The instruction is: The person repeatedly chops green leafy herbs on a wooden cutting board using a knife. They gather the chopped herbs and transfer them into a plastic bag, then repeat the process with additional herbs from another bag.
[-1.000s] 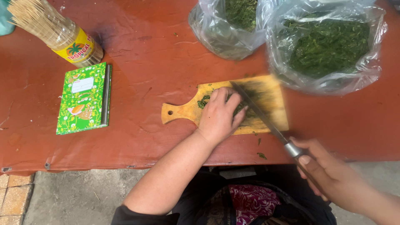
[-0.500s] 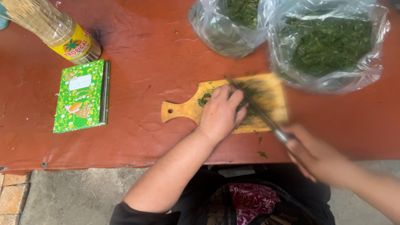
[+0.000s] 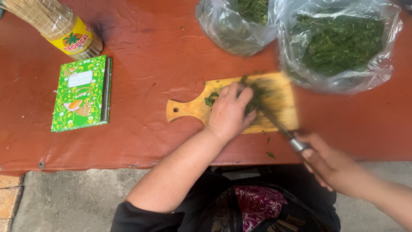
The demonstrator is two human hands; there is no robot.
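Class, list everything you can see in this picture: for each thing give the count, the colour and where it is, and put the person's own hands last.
table cover: one, red-brown, under everything
cutting board: one, yellow wood, centre
greens: one small pile, dark green, on the board under the left hand
knife: one, blurred dark blade, across the board
plastic bags: two, clear, filled with chopped greens, top right
notebook: one, green patterned, left
bottle: one, clear with yellow label, holds thin sticks, top left
left hand: pressing the greens
right hand: gripping the knife handle
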